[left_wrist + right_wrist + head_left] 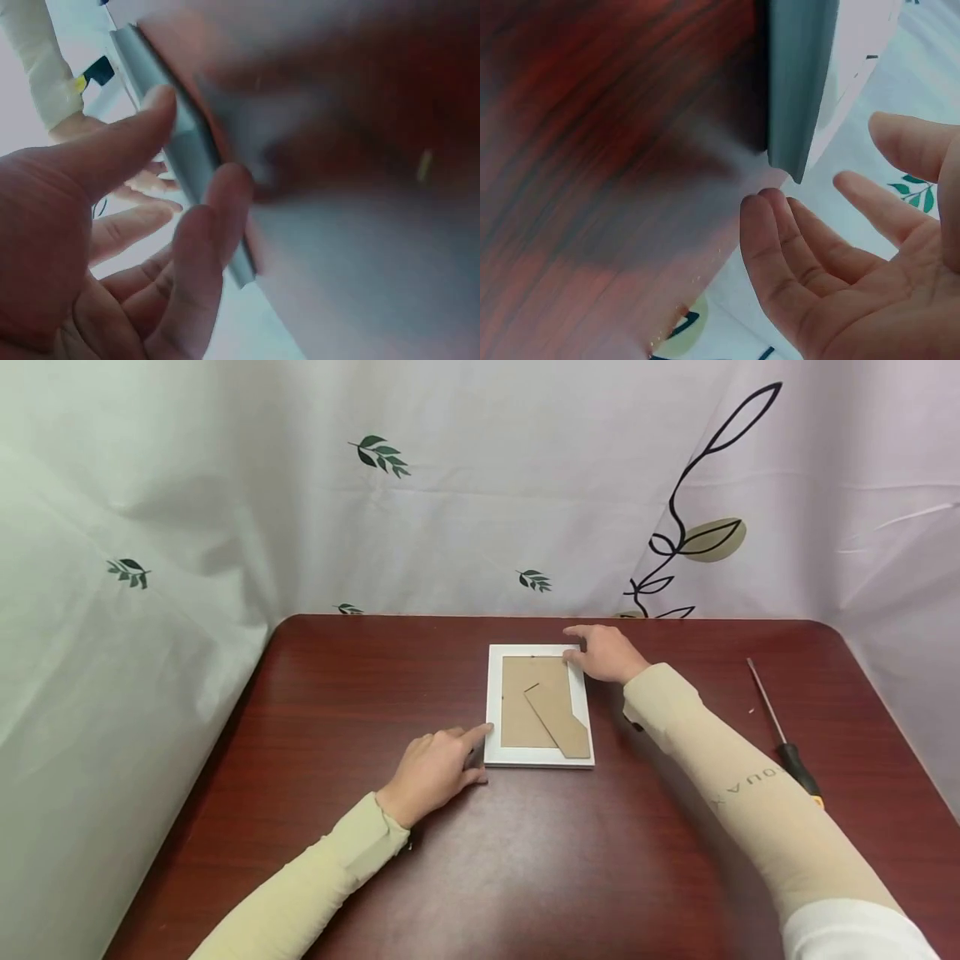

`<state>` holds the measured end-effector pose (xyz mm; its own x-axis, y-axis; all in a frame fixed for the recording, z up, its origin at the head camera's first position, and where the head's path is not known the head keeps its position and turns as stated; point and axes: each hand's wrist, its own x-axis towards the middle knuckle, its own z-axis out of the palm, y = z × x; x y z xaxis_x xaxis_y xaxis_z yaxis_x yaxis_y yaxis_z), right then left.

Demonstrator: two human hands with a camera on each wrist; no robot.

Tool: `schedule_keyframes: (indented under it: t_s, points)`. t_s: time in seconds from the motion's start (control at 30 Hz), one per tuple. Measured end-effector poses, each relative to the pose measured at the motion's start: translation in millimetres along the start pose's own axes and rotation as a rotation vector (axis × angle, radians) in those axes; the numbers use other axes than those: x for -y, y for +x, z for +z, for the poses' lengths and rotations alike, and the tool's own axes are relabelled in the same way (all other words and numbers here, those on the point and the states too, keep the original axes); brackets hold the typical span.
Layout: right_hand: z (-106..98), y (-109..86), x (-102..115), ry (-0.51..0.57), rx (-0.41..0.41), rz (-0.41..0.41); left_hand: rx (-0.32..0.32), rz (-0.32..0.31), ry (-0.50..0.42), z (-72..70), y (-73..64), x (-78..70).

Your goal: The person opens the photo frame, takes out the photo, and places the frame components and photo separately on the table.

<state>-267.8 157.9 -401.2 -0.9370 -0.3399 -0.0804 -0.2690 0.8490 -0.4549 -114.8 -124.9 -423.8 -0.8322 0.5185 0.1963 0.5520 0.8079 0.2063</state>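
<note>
A white picture frame [493,693] lies back up on the table, its brown backing board [517,718] and angled stand leg [558,727] showing. At its left edge is my left hand [433,768], one finger extended onto the border near the lower corner. In the left wrist view the frame's side [196,154] runs behind the loosely bent fingers. My right hand [609,653] hovers by the top right corner, thumb over the border and fingers spread past the edge. The right wrist view has its relaxed fingers [761,240] just off the frame's corner [795,161].
A screwdriver [783,735] with a black and yellow handle lies on the right of the dark red table [360,677], partly behind the right forearm. A curtain [465,527] with leaf prints hangs behind the table's far edge.
</note>
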Motion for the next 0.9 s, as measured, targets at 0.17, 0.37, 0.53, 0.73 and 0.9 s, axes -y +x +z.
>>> schedule_keyframes:
  t_s: [0.17,0.37,0.53,0.73,0.9]
  points:
    - [4.6,7.9,5.7,0.015,0.041,0.061,0.012,-0.027,-0.043,7.1,-1.9,-7.1]
    - [11.2,10.3,7.2,-0.019,0.032,0.092,0.004,0.015,-0.022,10.2,4.5,-9.4]
    - [13.0,11.2,6.6,0.003,0.012,0.094,-0.027,0.060,0.032,11.8,10.0,-6.3]
    - [12.0,7.7,4.8,0.048,-0.006,0.103,-0.047,0.106,0.073,8.7,8.3,-8.6]
    - [7.1,5.6,-0.9,0.138,-0.034,0.091,-0.082,0.105,-0.041,1.6,6.6,-9.0]
